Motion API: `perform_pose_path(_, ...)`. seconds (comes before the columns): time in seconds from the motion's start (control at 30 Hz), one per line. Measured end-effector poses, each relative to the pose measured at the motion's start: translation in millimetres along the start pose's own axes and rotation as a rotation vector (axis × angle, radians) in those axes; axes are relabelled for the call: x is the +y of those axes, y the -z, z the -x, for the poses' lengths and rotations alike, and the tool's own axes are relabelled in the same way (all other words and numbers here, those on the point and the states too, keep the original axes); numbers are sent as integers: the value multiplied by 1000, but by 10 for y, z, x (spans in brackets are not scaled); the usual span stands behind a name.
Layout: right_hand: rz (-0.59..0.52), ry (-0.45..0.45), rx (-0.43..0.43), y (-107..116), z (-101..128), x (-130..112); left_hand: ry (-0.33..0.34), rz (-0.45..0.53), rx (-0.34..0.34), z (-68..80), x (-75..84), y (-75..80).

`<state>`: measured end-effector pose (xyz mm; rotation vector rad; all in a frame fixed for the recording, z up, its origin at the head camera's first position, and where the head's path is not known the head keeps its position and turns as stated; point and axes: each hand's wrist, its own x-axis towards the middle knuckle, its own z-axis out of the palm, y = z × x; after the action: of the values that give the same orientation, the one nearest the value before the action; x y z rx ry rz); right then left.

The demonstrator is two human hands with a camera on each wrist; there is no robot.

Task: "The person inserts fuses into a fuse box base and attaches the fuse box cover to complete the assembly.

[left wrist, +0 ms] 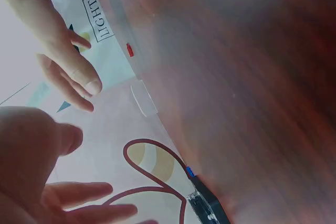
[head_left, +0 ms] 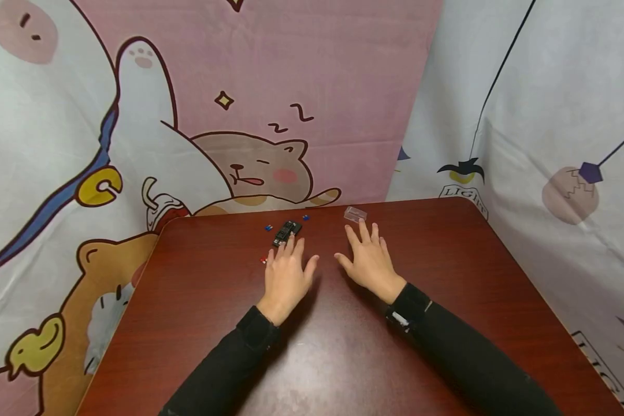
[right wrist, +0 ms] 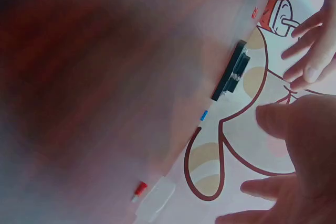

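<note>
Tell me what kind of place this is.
Probably a makeshift recording booth, not a workshop: cartoon-print cloth backdrops hang behind and beside a dark red-brown wooden table. The left hand and right hand lie open near a small black part.

Both forearms in black long sleeves come in from 6 o'clock, converging twd centre. Left hand (head_left: 286,274) lies palm down, fingers straight & together pointing to 12, thumb splayed twd 3. Right hand (head_left: 368,260) also palm down, fingers straight, slightly fanned, pointing approx 11, thumb out twd 9. Hands near each other, not touching; neither grips anything. Wrists roughly level.
</note>
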<state>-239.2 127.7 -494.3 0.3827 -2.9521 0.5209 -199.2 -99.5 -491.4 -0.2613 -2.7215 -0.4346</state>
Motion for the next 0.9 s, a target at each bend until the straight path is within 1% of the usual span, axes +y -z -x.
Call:
perform_pose_path(0.07, 17, 33, 44, 25, -68, -6, -22, 18, 71, -20, -11, 7)
perform_pose_path(0.13, 25, 75, 77, 57, -152, -28, -29, 32, 117, -40, -29, 11)
perform_pose_path(0.23, 28, 168, 92, 105, -299, -76, -10, 44, 140, -76, -67, 17)
perform_pose_path(0.37, 5, 305, 44, 144, -512, -164, 45, 76, 123, -135, -145, 12)
perform_pose_path(0.47, -3, 363, -13, 158, -676, -245, 95, 107, 102, -188, -218, 17)
perform_pose_path(0.57, 19, 375, -71, 177, -840, -328, 135, 116, 93, -251, -297, 29)
perform_pose_path(0.7, 64, 373, -150, 199, -1038, -421, 169, 122, 76, -326, -391, 41)
perform_pose_path(0.9, 110, 424, -249, 146, -1277, -510, 219, 80, -7, -408, -506, 44)
